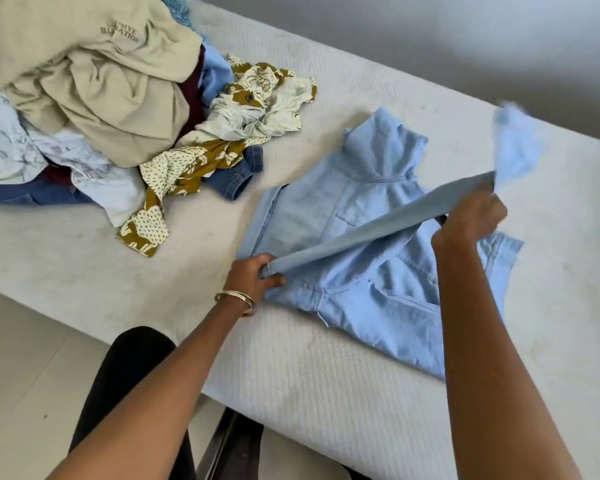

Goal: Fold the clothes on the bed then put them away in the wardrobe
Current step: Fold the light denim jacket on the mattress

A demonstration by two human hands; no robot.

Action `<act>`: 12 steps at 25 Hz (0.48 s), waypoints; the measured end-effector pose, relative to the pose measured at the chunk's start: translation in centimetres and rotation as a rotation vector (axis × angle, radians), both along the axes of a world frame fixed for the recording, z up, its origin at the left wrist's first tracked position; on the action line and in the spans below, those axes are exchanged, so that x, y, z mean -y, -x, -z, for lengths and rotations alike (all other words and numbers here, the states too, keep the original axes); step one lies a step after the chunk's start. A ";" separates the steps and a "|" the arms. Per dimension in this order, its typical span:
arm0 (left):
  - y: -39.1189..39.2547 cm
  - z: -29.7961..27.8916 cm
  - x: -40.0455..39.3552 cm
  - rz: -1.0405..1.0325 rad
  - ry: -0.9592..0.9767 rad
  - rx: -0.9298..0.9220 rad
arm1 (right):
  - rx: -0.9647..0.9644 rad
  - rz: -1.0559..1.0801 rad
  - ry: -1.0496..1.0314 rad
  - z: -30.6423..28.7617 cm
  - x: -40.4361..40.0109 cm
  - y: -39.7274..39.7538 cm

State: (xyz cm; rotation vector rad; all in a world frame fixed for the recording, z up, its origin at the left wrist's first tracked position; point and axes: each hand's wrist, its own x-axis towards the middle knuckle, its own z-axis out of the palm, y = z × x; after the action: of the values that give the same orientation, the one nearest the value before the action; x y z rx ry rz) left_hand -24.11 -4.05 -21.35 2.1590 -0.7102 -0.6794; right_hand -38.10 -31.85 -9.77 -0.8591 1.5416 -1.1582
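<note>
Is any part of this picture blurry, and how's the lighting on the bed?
Head view: the flap of the light blue cotton garment above the right hand is smeared by motion blur; the left hand and the heap of unfolded clothes are sharp. Light on the white textured mattress is soft and even, with faint shadows and no glare; wide-angle bending curves its edges.

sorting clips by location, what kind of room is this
Most likely a bedroom: a bare white mattress holds a heap of unfolded clothes, and both hands hold a light blue garment spread on it.
</note>
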 end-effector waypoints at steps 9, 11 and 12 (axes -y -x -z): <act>-3.8 -2.2 5.3 0.175 -0.235 0.248 | 0.341 -0.193 -0.034 -0.5 0.9 5.5; -4.0 -1.2 5.0 0.188 -0.352 0.324 | 0.307 -0.361 0.113 -1.6 1.1 4.7; -3.7 -0.6 4.8 0.175 -0.392 0.362 | 0.267 -0.425 0.186 -2.0 0.9 4.4</act>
State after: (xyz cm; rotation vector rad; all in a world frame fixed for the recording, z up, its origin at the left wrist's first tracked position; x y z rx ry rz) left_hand -20.37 -8.86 -20.70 2.6420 -1.0353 -0.5555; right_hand -42.46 -32.72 -7.78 -1.0486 0.9845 -1.0597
